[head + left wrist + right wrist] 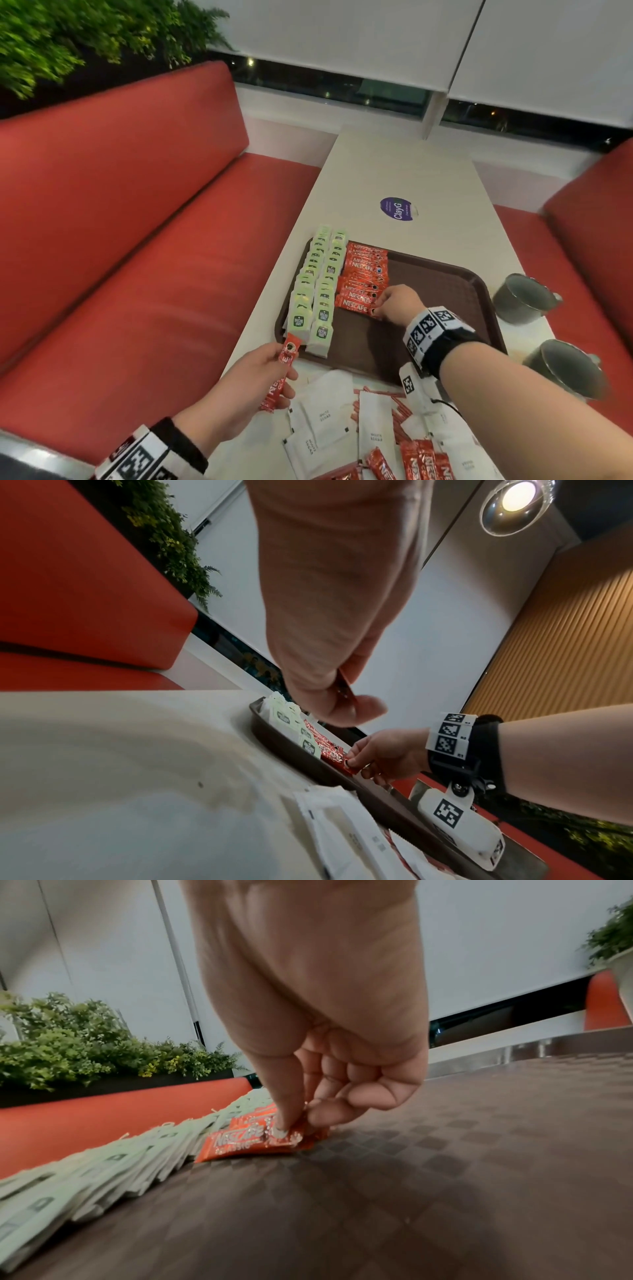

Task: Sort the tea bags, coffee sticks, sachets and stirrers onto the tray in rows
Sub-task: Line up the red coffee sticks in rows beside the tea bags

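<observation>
A brown tray [428, 274] lies on the white table. Two rows of green tea bags [317, 291] fill its left side, and a row of red coffee sticks [364, 274] runs beside them. My right hand [394, 305] pinches the right end of the nearest coffee stick [250, 1144] lying flat on the tray [445, 1150]. My left hand [253, 373] hovers off the tray's near left corner and grips another red coffee stick [282, 371], which points toward the tray. In the left wrist view that stick [344, 689] shows between the fingers.
Loose white sugar sachets [325, 414], red coffee sticks [424, 459] and thin red stirrers [399, 416] lie in a pile at the table's near edge. Two grey mugs [524, 298] [565, 366] stand right of the tray. Red bench seats [137, 240] flank the table.
</observation>
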